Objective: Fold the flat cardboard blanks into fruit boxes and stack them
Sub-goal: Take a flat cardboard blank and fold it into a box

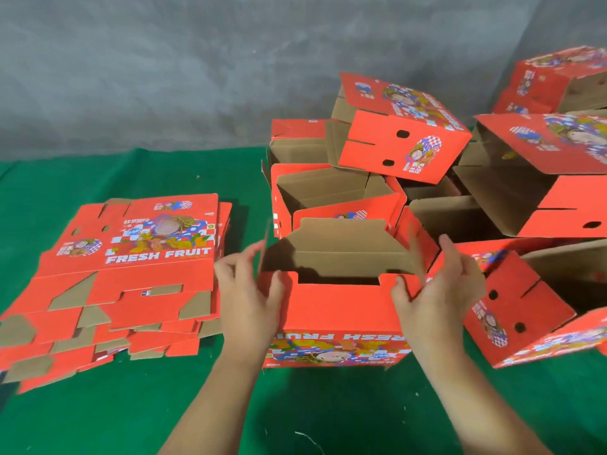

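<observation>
A stack of flat blanks (128,274) lies at the left on the green cloth (98,415), within easy reach for the next fold. The left hand (244,290) grips the left end of the half-formed box (338,310), thumb over the rim, steadying it. The right hand (433,290) pinches the right end flap (probably to tuck it in). Finished boxes (404,133) pile up right.

Your left hand (249,290) and right hand (437,290) grip the half-folded box (338,310); flat blanks (131,274) lie left on the table (98,415).
</observation>
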`<state>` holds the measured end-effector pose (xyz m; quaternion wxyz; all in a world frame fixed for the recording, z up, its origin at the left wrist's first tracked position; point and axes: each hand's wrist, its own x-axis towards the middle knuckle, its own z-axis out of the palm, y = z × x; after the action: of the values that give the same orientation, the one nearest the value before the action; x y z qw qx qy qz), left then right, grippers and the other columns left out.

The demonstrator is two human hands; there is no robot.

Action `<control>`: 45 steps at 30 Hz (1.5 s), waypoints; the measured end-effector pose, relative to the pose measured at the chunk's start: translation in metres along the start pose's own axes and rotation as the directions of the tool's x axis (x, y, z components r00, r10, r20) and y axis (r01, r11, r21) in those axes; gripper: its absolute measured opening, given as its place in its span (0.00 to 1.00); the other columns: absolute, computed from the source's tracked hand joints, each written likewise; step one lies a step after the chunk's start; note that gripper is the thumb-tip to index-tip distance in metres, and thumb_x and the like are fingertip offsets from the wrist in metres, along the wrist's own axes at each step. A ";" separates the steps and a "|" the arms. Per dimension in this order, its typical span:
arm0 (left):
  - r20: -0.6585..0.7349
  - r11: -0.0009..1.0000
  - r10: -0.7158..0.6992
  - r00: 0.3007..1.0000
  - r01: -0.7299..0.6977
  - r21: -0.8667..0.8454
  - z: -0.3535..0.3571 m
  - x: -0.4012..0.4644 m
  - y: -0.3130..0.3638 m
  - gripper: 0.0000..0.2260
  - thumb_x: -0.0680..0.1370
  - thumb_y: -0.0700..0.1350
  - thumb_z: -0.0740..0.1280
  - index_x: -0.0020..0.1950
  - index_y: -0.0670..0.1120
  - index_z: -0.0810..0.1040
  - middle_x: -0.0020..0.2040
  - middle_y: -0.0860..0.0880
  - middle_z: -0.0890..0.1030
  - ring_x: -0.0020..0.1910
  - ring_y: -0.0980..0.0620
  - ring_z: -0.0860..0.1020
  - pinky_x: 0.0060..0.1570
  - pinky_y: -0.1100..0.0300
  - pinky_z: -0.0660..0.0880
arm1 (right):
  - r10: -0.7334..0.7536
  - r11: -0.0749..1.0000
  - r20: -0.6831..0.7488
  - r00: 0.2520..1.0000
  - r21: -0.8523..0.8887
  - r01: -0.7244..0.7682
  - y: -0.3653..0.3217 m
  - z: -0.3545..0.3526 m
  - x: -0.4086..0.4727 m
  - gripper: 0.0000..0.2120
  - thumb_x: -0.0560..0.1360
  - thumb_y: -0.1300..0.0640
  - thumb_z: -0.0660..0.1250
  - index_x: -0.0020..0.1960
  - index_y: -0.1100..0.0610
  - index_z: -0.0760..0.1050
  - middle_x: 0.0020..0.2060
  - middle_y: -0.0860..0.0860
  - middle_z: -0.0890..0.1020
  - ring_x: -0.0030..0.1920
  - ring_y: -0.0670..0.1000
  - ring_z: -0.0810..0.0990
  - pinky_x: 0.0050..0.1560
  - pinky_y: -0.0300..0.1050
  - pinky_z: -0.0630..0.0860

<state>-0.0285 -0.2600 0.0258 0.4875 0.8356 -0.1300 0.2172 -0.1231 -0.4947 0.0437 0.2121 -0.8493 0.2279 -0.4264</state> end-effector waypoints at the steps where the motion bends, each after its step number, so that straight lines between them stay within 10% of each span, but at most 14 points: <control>1: 0.011 0.999 0.028 1.000 -0.028 0.021 -0.001 0.000 0.000 0.24 0.78 0.37 0.70 0.72 0.51 0.71 0.59 0.49 0.69 0.61 0.67 0.66 0.63 0.73 0.63 | -0.055 0.998 -0.009 0.998 -0.043 0.055 -0.003 0.000 -0.001 0.40 0.67 0.65 0.78 0.76 0.61 0.66 0.58 0.67 0.74 0.61 0.66 0.71 0.63 0.63 0.68; 7: 0.043 0.993 0.102 0.994 -0.104 0.051 -0.004 -0.002 0.001 0.16 0.77 0.27 0.64 0.62 0.40 0.77 0.54 0.46 0.73 0.56 0.46 0.73 0.58 0.59 0.68 | -0.323 0.918 0.261 0.910 -0.145 0.368 -0.025 0.018 -0.023 0.25 0.68 0.64 0.71 0.63 0.49 0.82 0.64 0.52 0.78 0.58 0.60 0.74 0.61 0.59 0.69; 16: 0.255 0.966 0.161 0.953 -0.206 0.158 -0.008 0.004 -0.003 0.14 0.76 0.40 0.64 0.61 0.48 0.80 0.52 0.52 0.73 0.50 0.45 0.72 0.50 0.48 0.70 | -0.077 0.849 0.574 0.815 -0.390 0.355 -0.033 0.035 -0.012 0.37 0.74 0.50 0.48 0.83 0.43 0.53 0.82 0.54 0.58 0.82 0.56 0.52 0.77 0.57 0.49; 19: 0.392 0.964 0.071 0.917 -0.164 0.210 -0.008 0.009 0.000 0.14 0.78 0.58 0.64 0.62 0.59 0.77 0.61 0.59 0.69 0.61 0.49 0.66 0.63 0.54 0.64 | -0.033 0.845 0.588 0.808 -0.416 0.337 -0.033 0.038 -0.011 0.34 0.76 0.47 0.48 0.83 0.41 0.54 0.83 0.52 0.56 0.83 0.54 0.48 0.78 0.56 0.39; 22: 0.498 0.941 -0.013 0.867 -0.158 0.300 -0.007 0.017 0.002 0.31 0.76 0.73 0.52 0.78 0.66 0.62 0.76 0.62 0.59 0.67 0.51 0.59 0.72 0.56 0.59 | -0.101 0.883 0.520 0.848 -0.347 0.317 -0.034 0.035 -0.012 0.27 0.75 0.48 0.54 0.72 0.44 0.75 0.78 0.49 0.70 0.80 0.53 0.61 0.78 0.56 0.49; 30: 0.477 0.776 -0.172 0.862 -0.179 0.605 0.017 0.030 0.009 0.36 0.76 0.73 0.38 0.82 0.62 0.40 0.72 0.51 0.62 0.62 0.44 0.59 0.68 0.47 0.66 | -0.356 0.905 0.263 0.897 -0.144 0.401 -0.010 0.028 -0.023 0.14 0.74 0.56 0.65 0.56 0.51 0.84 0.60 0.51 0.79 0.57 0.55 0.80 0.70 0.56 0.66; 34: 0.456 0.750 -0.126 0.881 -0.217 0.626 0.023 0.032 0.001 0.36 0.79 0.71 0.47 0.83 0.60 0.42 0.70 0.48 0.64 0.61 0.41 0.61 0.66 0.47 0.67 | -0.241 0.966 0.191 0.951 -0.051 0.255 -0.005 0.021 -0.027 0.16 0.73 0.61 0.69 0.59 0.52 0.79 0.56 0.50 0.70 0.53 0.58 0.76 0.42 0.50 0.78; 40: 0.350 0.952 -0.105 0.931 -0.008 0.307 0.018 0.030 -0.001 0.47 0.75 0.68 0.67 0.84 0.53 0.45 0.77 0.44 0.60 0.68 0.41 0.62 0.71 0.48 0.59 | -0.081 0.996 0.357 0.931 0.007 0.084 -0.008 0.018 -0.017 0.23 0.76 0.51 0.68 0.69 0.47 0.68 0.59 0.45 0.72 0.55 0.53 0.79 0.41 0.49 0.78; 45: 0.419 0.991 -0.112 0.901 0.072 0.110 0.012 0.028 -0.003 0.23 0.75 0.75 0.57 0.64 0.64 0.69 0.62 0.67 0.68 0.62 0.50 0.61 0.63 0.55 0.62 | 0.135 0.947 0.388 0.912 0.219 -0.233 -0.008 0.016 -0.002 0.29 0.78 0.35 0.53 0.77 0.40 0.62 0.57 0.42 0.69 0.58 0.48 0.77 0.54 0.56 0.79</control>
<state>0.0002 -0.2693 0.0323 0.4185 0.8895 -0.1832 0.0128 -0.1094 -0.4841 0.0379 0.4002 -0.8531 0.2058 -0.2640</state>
